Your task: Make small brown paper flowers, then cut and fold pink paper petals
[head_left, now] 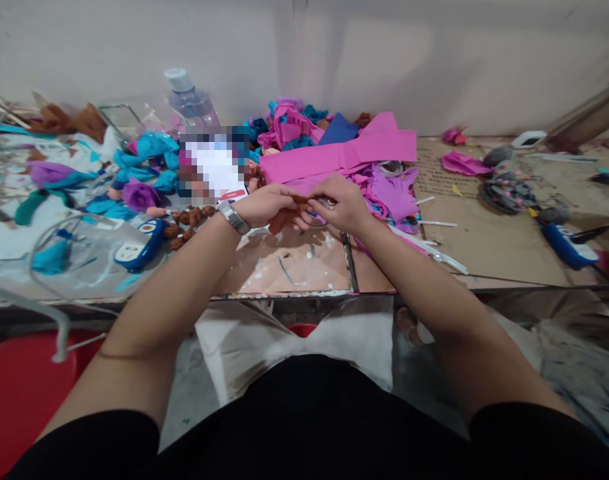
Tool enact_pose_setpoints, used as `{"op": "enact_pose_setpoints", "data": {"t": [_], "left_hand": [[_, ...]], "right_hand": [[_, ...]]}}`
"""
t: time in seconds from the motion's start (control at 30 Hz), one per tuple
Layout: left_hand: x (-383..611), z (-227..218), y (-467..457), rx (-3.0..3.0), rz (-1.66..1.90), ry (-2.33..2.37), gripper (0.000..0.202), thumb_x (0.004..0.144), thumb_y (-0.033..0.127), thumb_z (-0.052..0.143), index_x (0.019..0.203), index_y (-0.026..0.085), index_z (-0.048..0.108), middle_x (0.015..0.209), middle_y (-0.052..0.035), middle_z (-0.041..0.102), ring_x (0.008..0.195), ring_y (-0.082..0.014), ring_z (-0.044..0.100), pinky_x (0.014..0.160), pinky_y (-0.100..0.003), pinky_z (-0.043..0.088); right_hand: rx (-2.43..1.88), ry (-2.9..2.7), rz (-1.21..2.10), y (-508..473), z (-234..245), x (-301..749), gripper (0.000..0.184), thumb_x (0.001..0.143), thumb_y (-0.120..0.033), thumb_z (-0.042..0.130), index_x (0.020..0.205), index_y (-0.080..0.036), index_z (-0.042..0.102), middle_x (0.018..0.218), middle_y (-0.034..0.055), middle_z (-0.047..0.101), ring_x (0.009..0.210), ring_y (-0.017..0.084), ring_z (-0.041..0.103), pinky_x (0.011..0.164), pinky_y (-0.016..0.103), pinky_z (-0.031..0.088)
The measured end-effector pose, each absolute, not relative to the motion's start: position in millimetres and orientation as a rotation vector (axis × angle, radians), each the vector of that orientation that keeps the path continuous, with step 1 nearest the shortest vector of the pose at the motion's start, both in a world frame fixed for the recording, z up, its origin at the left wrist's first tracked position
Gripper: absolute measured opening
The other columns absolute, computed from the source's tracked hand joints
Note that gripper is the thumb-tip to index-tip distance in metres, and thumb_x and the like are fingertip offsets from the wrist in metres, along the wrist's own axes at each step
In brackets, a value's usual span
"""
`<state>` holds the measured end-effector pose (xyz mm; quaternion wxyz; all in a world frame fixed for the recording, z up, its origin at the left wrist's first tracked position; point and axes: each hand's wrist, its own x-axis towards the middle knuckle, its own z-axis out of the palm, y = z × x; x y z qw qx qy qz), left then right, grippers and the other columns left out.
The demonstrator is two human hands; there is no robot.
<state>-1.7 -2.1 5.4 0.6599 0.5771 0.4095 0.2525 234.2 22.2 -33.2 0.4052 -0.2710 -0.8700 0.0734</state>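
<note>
Over the middle of the worktable, my left hand [267, 205] pinches a piece of brown crepe paper [280, 222], which hangs below its fingers. My right hand [343, 205] meets it from the other side, thumb and fingertips closed at the paper's upper edge. Something thin and curved shows at the right hand's lower fingers; I cannot make out what it is. Just behind the hands lies a long strip of pink crepe paper [334, 157] on a heap of pink and purple paper pieces [392, 193].
A clear bottle [192, 107] stands at the back left, near blue and purple paper flowers [142, 195]. Two blue-and-white devices [142, 245] lie left and right. A grey pincushion-like bundle [509, 187] rests on the cardboard [454, 247]. A red stool [24, 400] is at lower left.
</note>
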Motion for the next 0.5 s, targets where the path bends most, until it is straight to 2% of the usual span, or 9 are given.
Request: {"op": "enact_pose_setpoints", "data": {"t": [0.13, 0.2, 0.3, 0.5], "left_hand": [[-6.3, 9.0, -0.5, 1.242, 0.528, 0.889, 0.026, 0.082, 0.015, 0.064, 0.1, 0.014, 0.083, 0.089, -0.0119, 0.085, 0.081, -0.0259, 0.085, 0.085, -0.04, 0.069], [-7.7, 10.3, 0.2, 1.213, 0.489, 0.867, 0.024, 0.087, 0.023, 0.064, 0.099, 0.014, 0.083, 0.094, -0.0137, 0.086, 0.087, -0.0287, 0.086, 0.087, -0.041, 0.068], [-7.5, 10.5, 0.2, 1.203, 0.512, 0.91, 0.032, 0.1, 0.039, 0.061, 0.095, 0.016, 0.082, 0.091, -0.0136, 0.085, 0.088, -0.0295, 0.085, 0.085, -0.04, 0.068], [-5.9, 10.5, -2.3, 1.504, 0.538, 0.991, 0.034, 0.097, 0.049, 0.079, 0.083, 0.019, 0.078, 0.084, -0.013, 0.083, 0.079, -0.0276, 0.085, 0.076, -0.041, 0.07]], "right_hand": [[-0.596, -2.242, 0.071, 24.0, -32.5, 237.0, 0.025, 0.113, -0.039, 0.062, 0.111, -0.022, 0.081, 0.099, 0.0098, 0.081, 0.1, 0.029, 0.071, 0.097, 0.048, 0.052], [-0.587, -2.267, 0.029, 24.9, -32.3, 238.2, 0.024, 0.114, -0.039, 0.062, 0.112, -0.023, 0.08, 0.101, 0.0101, 0.081, 0.104, 0.03, 0.071, 0.099, 0.049, 0.051], [-0.602, -2.29, 0.026, 24.4, -31.1, 238.6, 0.025, 0.115, -0.04, 0.062, 0.114, -0.024, 0.081, 0.104, 0.0101, 0.08, 0.107, 0.03, 0.07, 0.103, 0.051, 0.051], [-0.685, -2.295, 0.125, 17.2, -24.0, 236.2, 0.031, 0.114, -0.044, 0.058, 0.112, -0.027, 0.083, 0.104, 0.0106, 0.082, 0.105, 0.032, 0.07, 0.104, 0.054, 0.051]]}}
